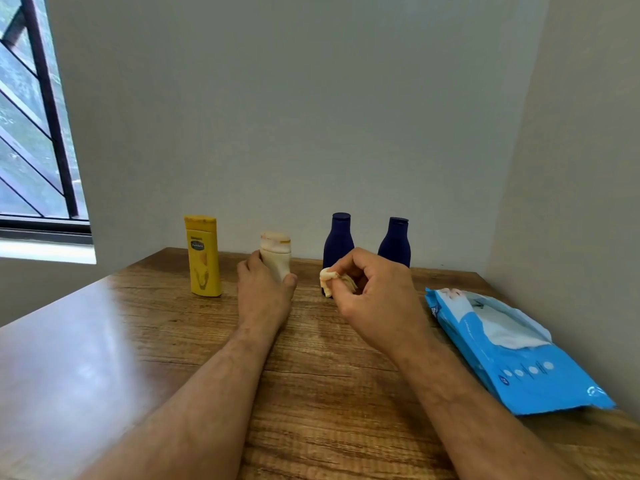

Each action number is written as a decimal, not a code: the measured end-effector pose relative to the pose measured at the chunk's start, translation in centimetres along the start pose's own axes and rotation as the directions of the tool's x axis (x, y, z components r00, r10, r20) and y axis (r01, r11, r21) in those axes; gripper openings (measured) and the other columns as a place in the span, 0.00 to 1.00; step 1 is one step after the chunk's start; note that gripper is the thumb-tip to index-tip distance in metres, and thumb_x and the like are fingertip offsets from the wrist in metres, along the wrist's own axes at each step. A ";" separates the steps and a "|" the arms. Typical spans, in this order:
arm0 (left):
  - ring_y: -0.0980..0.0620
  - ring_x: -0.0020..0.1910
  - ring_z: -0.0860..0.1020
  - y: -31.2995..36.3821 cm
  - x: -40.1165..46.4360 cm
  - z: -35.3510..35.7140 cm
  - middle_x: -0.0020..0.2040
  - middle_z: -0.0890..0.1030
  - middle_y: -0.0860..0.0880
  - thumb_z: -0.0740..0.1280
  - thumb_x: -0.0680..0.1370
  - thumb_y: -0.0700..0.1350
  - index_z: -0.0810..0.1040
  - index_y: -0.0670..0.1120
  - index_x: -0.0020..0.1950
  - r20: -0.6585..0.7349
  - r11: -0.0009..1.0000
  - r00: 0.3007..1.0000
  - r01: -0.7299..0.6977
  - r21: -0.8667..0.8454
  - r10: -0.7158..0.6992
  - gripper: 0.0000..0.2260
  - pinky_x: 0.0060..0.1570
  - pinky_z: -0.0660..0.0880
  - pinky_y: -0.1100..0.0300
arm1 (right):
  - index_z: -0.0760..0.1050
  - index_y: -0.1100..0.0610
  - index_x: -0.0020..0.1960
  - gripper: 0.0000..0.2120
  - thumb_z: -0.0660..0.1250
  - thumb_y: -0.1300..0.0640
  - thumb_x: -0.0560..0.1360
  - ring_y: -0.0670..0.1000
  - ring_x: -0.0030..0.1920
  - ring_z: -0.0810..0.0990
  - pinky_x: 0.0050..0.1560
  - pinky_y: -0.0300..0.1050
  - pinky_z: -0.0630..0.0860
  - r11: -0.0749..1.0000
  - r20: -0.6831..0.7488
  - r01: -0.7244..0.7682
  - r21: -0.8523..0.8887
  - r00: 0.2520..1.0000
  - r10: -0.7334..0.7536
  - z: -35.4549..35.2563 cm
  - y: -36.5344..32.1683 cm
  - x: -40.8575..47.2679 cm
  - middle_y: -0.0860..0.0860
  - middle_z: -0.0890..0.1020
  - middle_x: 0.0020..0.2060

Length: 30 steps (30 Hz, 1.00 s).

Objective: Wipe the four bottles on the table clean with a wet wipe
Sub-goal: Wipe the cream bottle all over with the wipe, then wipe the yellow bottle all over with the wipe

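Observation:
Four bottles stand in a row near the table's far edge. A yellow bottle [203, 255] is at the left. Beside it, my left hand [263, 289] grips a small cream bottle [276, 255] from the front, fingers and thumb round its lower body. Two dark blue bottles stand to the right, one [338, 239] partly hidden behind my right hand, the other [395, 242] further right. My right hand [374, 292] pinches a crumpled, soiled wet wipe [329, 276] in its fingertips, held between the cream bottle and the first blue bottle.
A blue pack of wet wipes [512, 355] lies on the right side of the wooden table [104, 341], its flap open with a white wipe showing. Walls close in behind and to the right. A window is at the left.

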<state>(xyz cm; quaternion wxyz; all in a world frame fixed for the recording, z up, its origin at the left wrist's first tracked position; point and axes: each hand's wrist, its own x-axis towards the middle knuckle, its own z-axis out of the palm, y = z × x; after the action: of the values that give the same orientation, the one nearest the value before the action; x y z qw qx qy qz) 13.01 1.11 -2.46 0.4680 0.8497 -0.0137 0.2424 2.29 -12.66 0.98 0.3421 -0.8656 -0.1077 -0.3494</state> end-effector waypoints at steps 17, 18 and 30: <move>0.41 0.67 0.75 0.4 0.6 0.5 0.68 0.74 0.41 0.81 0.67 0.50 0.64 0.41 0.70 0.004 0.975 0.976 0.217 0.054 -0.218 0.38 0.62 0.74 0.48 | 0.78 0.45 0.48 0.05 0.72 0.54 0.74 0.38 0.42 0.78 0.36 0.27 0.72 1.000 0.011 -0.010 -0.021 1.000 0.010 0.2 0.2 0.1 0.37 0.78 0.39; 0.41 0.67 0.74 0.4 0.4 0.4 0.69 0.72 0.41 0.81 0.66 0.50 0.63 0.41 0.70 -0.006 0.979 0.979 0.203 0.035 -0.203 0.40 0.63 0.74 0.49 | 0.78 0.45 0.48 0.06 0.72 0.54 0.74 0.38 0.42 0.78 0.36 0.27 0.72 1.000 0.012 -0.014 -0.024 1.000 0.015 0.2 0.3 0.1 0.36 0.78 0.39; 0.44 0.67 0.68 -1.4 1.7 -4.5 0.68 0.71 0.43 0.79 0.69 0.46 0.65 0.43 0.70 -0.521 0.982 0.853 -0.103 -0.158 0.006 0.35 0.65 0.67 0.54 | 0.74 0.42 0.46 0.09 0.72 0.54 0.74 0.37 0.42 0.78 0.37 0.23 0.72 1.000 0.009 -0.008 -0.013 1.000 0.008 -0.6 0.0 -0.1 0.34 0.76 0.39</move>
<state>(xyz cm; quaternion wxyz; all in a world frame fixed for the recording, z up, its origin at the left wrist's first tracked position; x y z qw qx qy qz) 13.07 5.81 -0.83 0.5221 0.7065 0.0670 0.4731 1.97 -13.07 1.22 0.3371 -0.8700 -0.1035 -0.3446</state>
